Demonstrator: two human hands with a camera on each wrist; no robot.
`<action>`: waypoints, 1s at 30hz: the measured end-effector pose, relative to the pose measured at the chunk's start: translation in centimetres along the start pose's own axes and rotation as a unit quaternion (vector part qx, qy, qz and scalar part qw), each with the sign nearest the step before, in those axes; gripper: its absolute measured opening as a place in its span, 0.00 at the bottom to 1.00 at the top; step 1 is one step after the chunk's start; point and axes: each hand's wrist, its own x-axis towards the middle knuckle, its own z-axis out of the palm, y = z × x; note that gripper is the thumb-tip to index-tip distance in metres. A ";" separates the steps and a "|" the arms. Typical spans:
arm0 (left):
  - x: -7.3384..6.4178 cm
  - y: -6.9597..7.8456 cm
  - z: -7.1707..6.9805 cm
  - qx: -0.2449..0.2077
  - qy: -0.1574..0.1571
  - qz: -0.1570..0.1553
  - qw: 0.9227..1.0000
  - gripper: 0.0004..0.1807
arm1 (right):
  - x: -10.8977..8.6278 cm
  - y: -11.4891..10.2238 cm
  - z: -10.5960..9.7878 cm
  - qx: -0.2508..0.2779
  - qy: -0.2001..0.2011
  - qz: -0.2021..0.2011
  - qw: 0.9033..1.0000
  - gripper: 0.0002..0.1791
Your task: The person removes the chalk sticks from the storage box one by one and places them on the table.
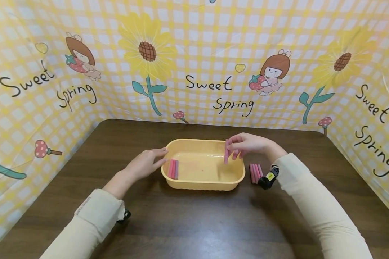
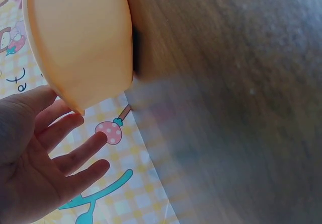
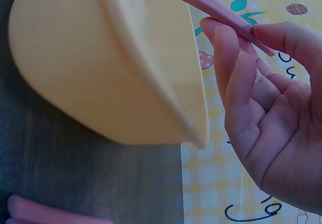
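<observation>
A pale yellow plastic tub with rounded corners stands on the table. My left hand rests its nearly straight fingers at the tub's left rim; in the left wrist view the other fingers spread loosely below the rim. Between thumb and fingertips my right hand pinches a slim round pink stick, held upright over the tub's right end. Inside the tub, at its left end, a few pink and purplish sticks lie side by side. Several more pink sticks lie on the table right of the tub, partly behind the wrist camera.
The dark wood table reaches back to a yellow checked cloth with flower prints, which surrounds it at the back and sides. A black wrist camera sits on the right sleeve, another black one under the left.
</observation>
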 end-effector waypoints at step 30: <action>0.0 0.1 0.0 -0.009 0.002 -0.001 1.000 0.23 | -6.6 6.3 -0.3 0.067 0.100 -0.028 0.992 0.13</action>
